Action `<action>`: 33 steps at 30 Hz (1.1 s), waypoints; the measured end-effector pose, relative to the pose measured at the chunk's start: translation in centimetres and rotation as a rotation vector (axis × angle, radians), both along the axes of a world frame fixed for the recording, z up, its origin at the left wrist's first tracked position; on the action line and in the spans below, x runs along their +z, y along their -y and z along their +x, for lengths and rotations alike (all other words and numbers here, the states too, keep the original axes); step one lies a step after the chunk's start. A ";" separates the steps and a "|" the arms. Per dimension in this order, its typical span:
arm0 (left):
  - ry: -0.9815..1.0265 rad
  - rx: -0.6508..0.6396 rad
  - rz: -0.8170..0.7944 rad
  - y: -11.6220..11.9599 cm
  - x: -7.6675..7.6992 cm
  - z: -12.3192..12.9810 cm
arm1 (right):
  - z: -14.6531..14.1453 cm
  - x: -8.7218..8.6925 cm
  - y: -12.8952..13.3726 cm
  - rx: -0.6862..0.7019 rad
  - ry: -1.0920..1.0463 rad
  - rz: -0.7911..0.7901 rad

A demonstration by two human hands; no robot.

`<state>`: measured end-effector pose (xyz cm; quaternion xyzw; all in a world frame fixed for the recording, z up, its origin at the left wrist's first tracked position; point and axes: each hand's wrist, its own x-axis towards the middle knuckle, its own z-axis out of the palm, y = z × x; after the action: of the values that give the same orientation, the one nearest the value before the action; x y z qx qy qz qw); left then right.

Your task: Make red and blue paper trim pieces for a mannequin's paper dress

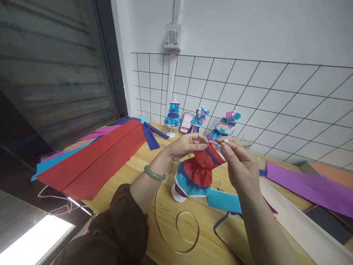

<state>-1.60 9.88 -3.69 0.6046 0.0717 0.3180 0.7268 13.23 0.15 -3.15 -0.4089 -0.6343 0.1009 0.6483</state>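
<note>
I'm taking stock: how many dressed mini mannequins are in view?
4: the red mannequin between the left hand and right hand; behind it, the left mannequin, middle mannequin and right mannequin near the wall. The hands might hide others.

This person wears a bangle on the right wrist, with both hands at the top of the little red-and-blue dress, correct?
Not quite: the head view shows the bangle on the left wrist. The left hand and right hand are indeed at the top of the dress.
</note>
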 end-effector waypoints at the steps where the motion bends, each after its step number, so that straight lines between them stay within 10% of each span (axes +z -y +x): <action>1: -0.002 0.009 0.017 0.1 0.1 0.0 | 0.0 0.1 0.1 0.004 0.000 0.003; 33: 0.169 0.286 0.001 1.0 2.0 -0.8 | 1.4 0.7 0.8 -0.243 -0.105 -0.093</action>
<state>-2.41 8.85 -1.69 0.5597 0.0956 0.4680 0.6771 14.60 -0.61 -2.42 -0.5063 -0.5399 0.0723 0.6685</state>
